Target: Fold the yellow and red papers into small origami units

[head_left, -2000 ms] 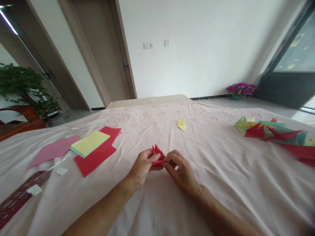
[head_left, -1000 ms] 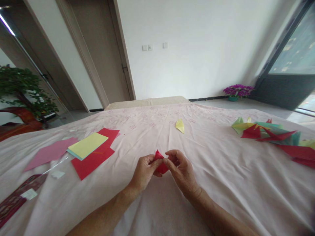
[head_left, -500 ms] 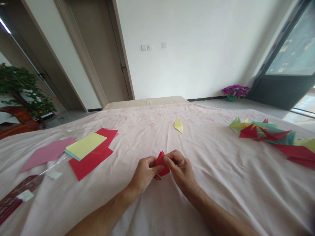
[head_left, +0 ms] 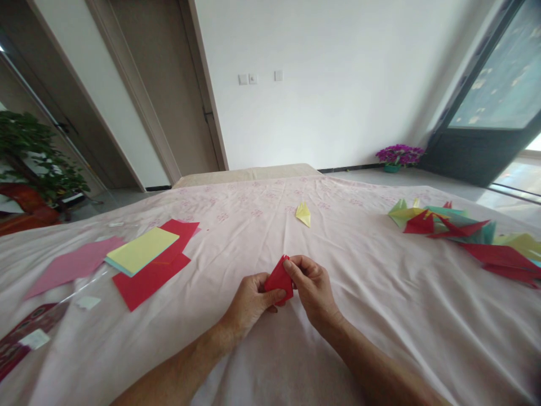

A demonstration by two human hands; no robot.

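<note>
A small folded piece of red paper (head_left: 279,280) is held between both hands above the pale pink cloth (head_left: 253,361). My left hand (head_left: 252,296) pinches its lower part, thumb across the front and fingers behind. At the upper right tip, my right hand (head_left: 311,285) grips the paper between thumb and fingers. Beyond the hands lies a small folded yellow paper piece (head_left: 303,215) with pointed ends. The back of the red paper and some fingertips are hidden.
Left on the cloth lie yellow sheets (head_left: 143,251), red sheets (head_left: 147,285), a pink sheet (head_left: 74,266), white scraps (head_left: 88,303) and a dark red package (head_left: 25,338). Several folded paper pieces (head_left: 443,223) in red, green and yellow are heaped at right.
The red paper is turned so more of its flat face shows, and its tip now leans right. My right fingers have shifted up to the tip. The view has turned slightly right.
</note>
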